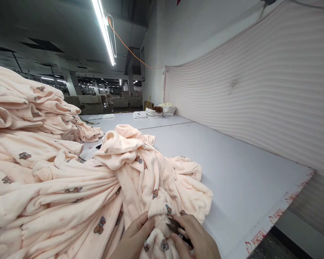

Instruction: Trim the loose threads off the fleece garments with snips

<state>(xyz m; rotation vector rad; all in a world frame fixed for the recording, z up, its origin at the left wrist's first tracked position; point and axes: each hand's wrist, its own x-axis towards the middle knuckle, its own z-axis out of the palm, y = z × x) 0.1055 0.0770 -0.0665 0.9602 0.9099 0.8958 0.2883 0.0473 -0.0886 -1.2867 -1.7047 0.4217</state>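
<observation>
A pale pink fleece garment (140, 172) with small printed bears lies bunched at the table's front. My left hand (136, 233) is closed on a fold of it, thumb and fingers pinching the cloth. Held in my right hand (196, 235) is a pair of dark thread snips (178, 230), whose blades point left at the fabric between the two hands. Part of the snips is hidden under my fingers. Whether the blades touch the cloth I cannot tell.
More pink fleece garments (29, 108) are heaped high on the left. The grey-white table (232, 172) extends right to a taped edge. Folded white stacks (167, 109) stand at its far end. A striped cloth sheet (245, 86) hangs along the right wall.
</observation>
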